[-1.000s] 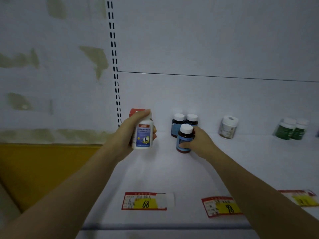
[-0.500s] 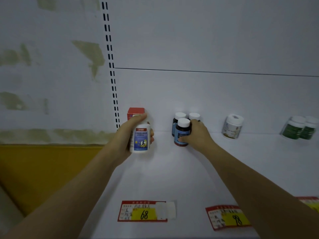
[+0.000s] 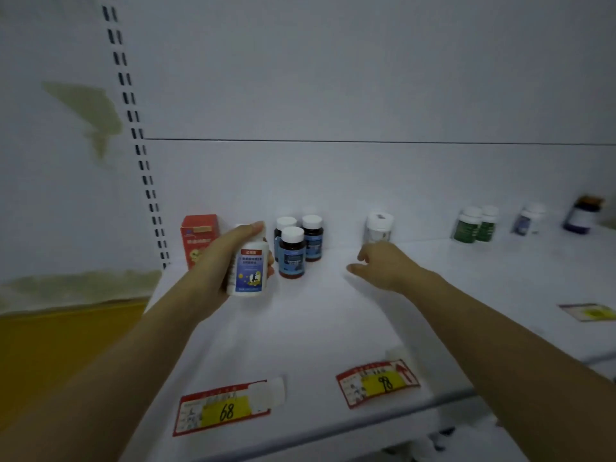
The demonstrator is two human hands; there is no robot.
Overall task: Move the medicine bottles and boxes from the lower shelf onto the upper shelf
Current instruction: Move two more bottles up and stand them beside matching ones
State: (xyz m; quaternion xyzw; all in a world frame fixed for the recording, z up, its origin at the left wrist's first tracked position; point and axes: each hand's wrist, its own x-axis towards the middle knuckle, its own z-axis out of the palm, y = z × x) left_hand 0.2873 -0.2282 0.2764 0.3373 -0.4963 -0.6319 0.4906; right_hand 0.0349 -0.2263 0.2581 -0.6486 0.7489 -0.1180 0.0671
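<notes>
My left hand (image 3: 222, 261) grips a white bottle with a blue label (image 3: 249, 270) just above the white shelf (image 3: 320, 315). A red box (image 3: 198, 241) stands behind it by the left upright. Three dark bottles with white caps and blue labels (image 3: 293, 251) stand grouped to the right of the held bottle. My right hand (image 3: 383, 265) hovers over the shelf with loose fingers, holding nothing, apart from the dark bottles. A white jar (image 3: 379, 227) stands just behind that hand.
Two green bottles (image 3: 475, 224), a small bottle (image 3: 528, 219) and a dark bottle (image 3: 584, 214) stand farther right along the back wall. Price tags reading 68 (image 3: 226, 410) and 98 (image 3: 378, 383) lie near the front edge. A slotted upright (image 3: 140, 151) runs up the left.
My right hand let go of the front dark bottle, which now stands with the other two, and drew back to the right. My left hand still holds the white bottle.
</notes>
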